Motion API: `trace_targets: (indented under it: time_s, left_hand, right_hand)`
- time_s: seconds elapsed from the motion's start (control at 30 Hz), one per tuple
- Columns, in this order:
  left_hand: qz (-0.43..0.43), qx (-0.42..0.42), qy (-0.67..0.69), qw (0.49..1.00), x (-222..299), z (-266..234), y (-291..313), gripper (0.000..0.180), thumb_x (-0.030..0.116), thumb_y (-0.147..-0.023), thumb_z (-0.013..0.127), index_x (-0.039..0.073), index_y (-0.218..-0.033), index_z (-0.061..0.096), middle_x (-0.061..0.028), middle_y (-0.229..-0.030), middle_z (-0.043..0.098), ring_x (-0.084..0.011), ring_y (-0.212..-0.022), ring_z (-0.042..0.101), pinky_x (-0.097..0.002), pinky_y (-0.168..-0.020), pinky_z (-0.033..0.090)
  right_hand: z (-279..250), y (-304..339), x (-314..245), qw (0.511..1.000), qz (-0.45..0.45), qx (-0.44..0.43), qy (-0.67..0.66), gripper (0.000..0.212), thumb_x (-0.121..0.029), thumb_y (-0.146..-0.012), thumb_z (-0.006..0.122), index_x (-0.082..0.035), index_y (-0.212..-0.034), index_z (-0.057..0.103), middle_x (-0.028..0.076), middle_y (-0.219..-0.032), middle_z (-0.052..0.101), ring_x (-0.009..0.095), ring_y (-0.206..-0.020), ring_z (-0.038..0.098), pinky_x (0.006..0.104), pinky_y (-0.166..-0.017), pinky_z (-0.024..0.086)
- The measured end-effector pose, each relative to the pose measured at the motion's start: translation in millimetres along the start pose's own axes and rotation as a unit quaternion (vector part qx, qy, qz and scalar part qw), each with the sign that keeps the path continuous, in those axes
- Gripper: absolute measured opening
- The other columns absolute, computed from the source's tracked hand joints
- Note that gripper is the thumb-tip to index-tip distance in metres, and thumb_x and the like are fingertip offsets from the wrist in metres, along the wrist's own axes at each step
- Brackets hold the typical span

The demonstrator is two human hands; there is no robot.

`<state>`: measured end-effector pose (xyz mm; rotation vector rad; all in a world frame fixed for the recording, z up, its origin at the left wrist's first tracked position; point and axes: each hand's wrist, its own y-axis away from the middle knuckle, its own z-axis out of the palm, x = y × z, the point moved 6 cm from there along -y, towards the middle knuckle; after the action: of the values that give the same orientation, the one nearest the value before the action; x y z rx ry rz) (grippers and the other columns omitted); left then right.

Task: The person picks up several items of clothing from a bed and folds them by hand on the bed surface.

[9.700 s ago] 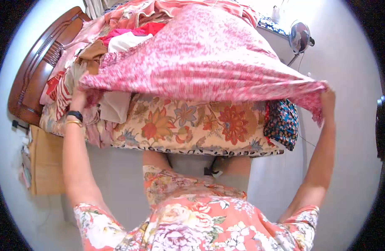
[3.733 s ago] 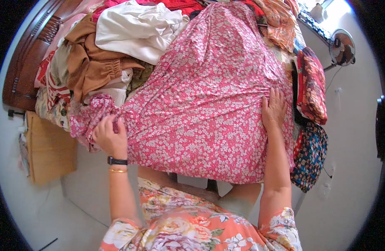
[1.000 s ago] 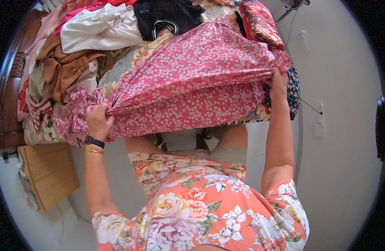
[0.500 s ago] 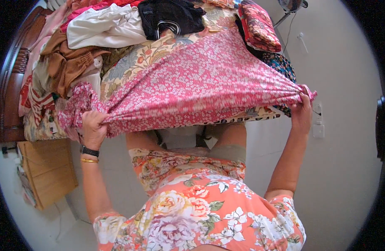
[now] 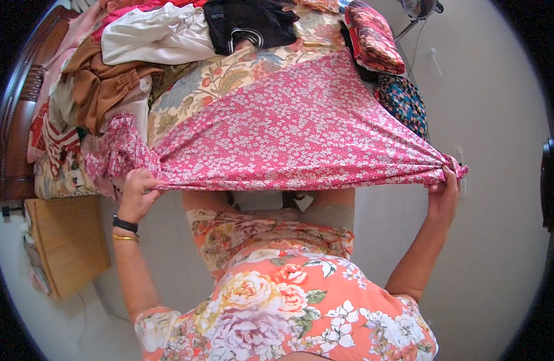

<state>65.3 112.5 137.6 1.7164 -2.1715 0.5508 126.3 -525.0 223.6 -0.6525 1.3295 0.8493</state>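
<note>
Pink floral cloth (image 5: 277,132) drawn taut across the near side of a bed (image 5: 208,87), pinched by the left hand (image 5: 138,195) beside a bunched portion and by the right hand (image 5: 443,194) near its right end. White garment (image 5: 156,36) and black garment (image 5: 250,24) lie beyond. At lower left, a tan box-like cabinet (image 5: 69,246), contents indistinct.
</note>
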Motion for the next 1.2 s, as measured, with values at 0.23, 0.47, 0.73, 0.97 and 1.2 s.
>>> trace_targets:
  time_s: [0.23, 0.47, 0.73, 0.97, 1.2]
  left_hand:
    - [-0.135, -0.035, 0.246, 0.959, -45, 14, -11, 0.011, 0.005, -0.081, 0.069, 0.000, -0.078, 0.060, -0.0005, -0.072, 0.049, -0.0121, -0.070, 0.050, -0.0268, -0.065, 0.041]
    - [-0.175, 0.068, 0.130, 0.974, -78, 32, -40, 0.018, 0.015, -0.090, 0.063, -0.003, -0.088, 0.062, -0.0066, -0.079, 0.059, -0.0159, -0.074, 0.056, -0.0284, -0.070, 0.046]
    - [-0.183, 0.127, -0.136, 0.965, -36, 32, -42, 0.030, 0.024, -0.085, 0.067, 0.005, -0.107, 0.062, -0.0144, -0.103, 0.064, -0.0327, -0.095, 0.062, -0.0397, -0.085, 0.048]
    - [-0.001, 0.096, -0.148, 0.984, 23, 74, -49, 0.053, 0.025, -0.080, 0.072, 0.009, -0.127, 0.054, -0.0132, -0.128, 0.053, -0.0331, -0.120, 0.048, -0.0451, -0.101, 0.037]
    - [-0.011, 0.140, -0.149, 0.979, 19, 74, -26, 0.038, 0.019, -0.081, 0.071, 0.006, -0.115, 0.060, -0.0141, -0.121, 0.058, -0.0322, -0.114, 0.053, -0.0439, -0.098, 0.041]
  right_hand:
    - [52, -74, 37, 0.979, 0.104, -0.147, -0.092, 0.015, -0.013, -0.090, 0.060, -0.004, -0.102, 0.059, 0.008, -0.094, 0.063, 0.018, -0.082, 0.063, 0.0313, -0.068, 0.055]
    - [173, -144, 98, 0.963, 0.126, -0.225, -0.078, 0.045, -0.024, -0.094, 0.060, -0.002, -0.129, 0.043, 0.023, -0.130, 0.050, 0.036, -0.117, 0.056, 0.0435, -0.090, 0.053]
    - [188, -25, 144, 0.813, -0.296, -0.245, 0.436, 0.048, -0.035, -0.089, 0.066, -0.009, -0.127, 0.054, 0.014, -0.132, 0.054, 0.026, -0.123, 0.051, 0.0471, -0.099, 0.043]
    - [162, -10, 167, 0.660, -0.346, -0.253, 0.618, 0.044, -0.033, -0.088, 0.065, -0.010, -0.124, 0.056, 0.010, -0.135, 0.054, 0.027, -0.130, 0.045, 0.0485, -0.108, 0.031]
    - [90, 3, 135, 0.745, -0.382, -0.144, 0.528, 0.017, -0.020, -0.088, 0.066, -0.005, -0.095, 0.064, 0.011, -0.095, 0.067, 0.030, -0.094, 0.062, 0.0395, -0.084, 0.048]
